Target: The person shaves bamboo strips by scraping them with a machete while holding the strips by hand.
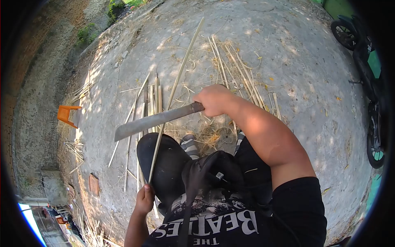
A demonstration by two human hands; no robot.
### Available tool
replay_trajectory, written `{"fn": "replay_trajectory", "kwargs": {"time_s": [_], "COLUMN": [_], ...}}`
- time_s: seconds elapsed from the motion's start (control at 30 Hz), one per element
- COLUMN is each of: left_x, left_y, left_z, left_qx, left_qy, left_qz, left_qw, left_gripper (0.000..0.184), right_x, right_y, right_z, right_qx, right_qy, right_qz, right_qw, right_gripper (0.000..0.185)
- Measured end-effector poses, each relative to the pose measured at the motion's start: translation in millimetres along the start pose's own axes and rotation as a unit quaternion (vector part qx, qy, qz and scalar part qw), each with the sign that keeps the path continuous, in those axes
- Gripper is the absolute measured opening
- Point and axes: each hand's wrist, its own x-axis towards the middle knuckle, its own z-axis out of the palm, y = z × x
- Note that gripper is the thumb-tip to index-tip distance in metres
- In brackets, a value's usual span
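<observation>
A machete [158,120] with a broad grey blade is gripped by its handle in my right hand [213,100], the blade pointing left. Its blade crosses over a long, thin bamboo strip [182,68]; whether the two touch I cannot tell. My left hand [145,199] pinches the strip near its lower end, beside my left thigh. From there the strip slants up and away across my leg, its far end over the concrete. A dark pad or cloth [158,160] covers my left thigh. My right fingers wrap the handle, which is mostly hidden.
More split bamboo strips [247,78] lie ahead, and others [154,96] to the left. Shavings [210,136] litter the ground between my feet. An orange stool [66,115] and a brick [94,184] are on the left. A motorbike [366,78] stands at right.
</observation>
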Motion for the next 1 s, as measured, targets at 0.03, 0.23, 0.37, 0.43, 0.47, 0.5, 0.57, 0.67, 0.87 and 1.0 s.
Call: {"fn": "replay_trajectory", "kwargs": {"time_s": [0.03,0.23,0.37,0.43,0.47,0.5,0.57,0.67,0.87,1.0], "left_x": [0.7,6.2,7.0,8.2,8.8,6.1,6.3,8.6,12.4,16.2], "left_y": [-0.3,9.9,12.5,17.0,17.7,18.1,20.5,21.4,11.3,10.9], "left_z": [0.1,5.1,10.2,9.9,10.1,10.1,9.7,8.0,0.7,3.7], "left_qx": [-0.01,0.026,0.072,0.092,0.096,0.1,0.107,0.102,0.058,0.083], "left_qy": [-0.003,0.021,0.039,0.044,0.049,0.055,0.061,0.055,0.021,0.034], "left_qz": [0.0,0.013,0.031,0.051,0.048,0.041,0.033,0.023,-0.01,0.042], "left_qw": [1.0,0.999,0.996,0.994,0.993,0.993,0.992,0.993,0.998,0.995], "left_gripper": [0.057,0.057,0.058,0.058,0.058,0.058,0.058,0.058,0.06,0.058], "right_x": [2.8,-6.4,-13.4,-9.3,-5.5,-1.3,2.9,3.7,-16.8,-12.0], "right_y": [10.9,5.6,-23.2,-32.1,-23.2,-5.6,20.2,29.9,-15.9,-22.1], "right_z": [-1.9,-2.5,7.9,7.7,4.5,1.3,-5.5,-15.8,-12.4,-6.8], "right_qx": [0.001,0.023,-0.009,-0.06,-0.044,-0.025,0.003,0.018,-0.018,-0.09], "right_qy": [0.003,0.028,-0.004,-0.015,-0.001,0.009,0.016,0.011,-0.003,0.009], "right_qz": [0.026,0.055,-0.035,-0.073,-0.044,-0.016,0.047,0.12,0.024,-0.073], "right_qw": [1.0,0.998,0.999,0.995,0.998,1.0,0.999,0.993,1.0,0.993], "right_gripper": [0.019,0.017,0.017,0.016,0.016,0.016,0.017,0.02,0.019,0.018]}}
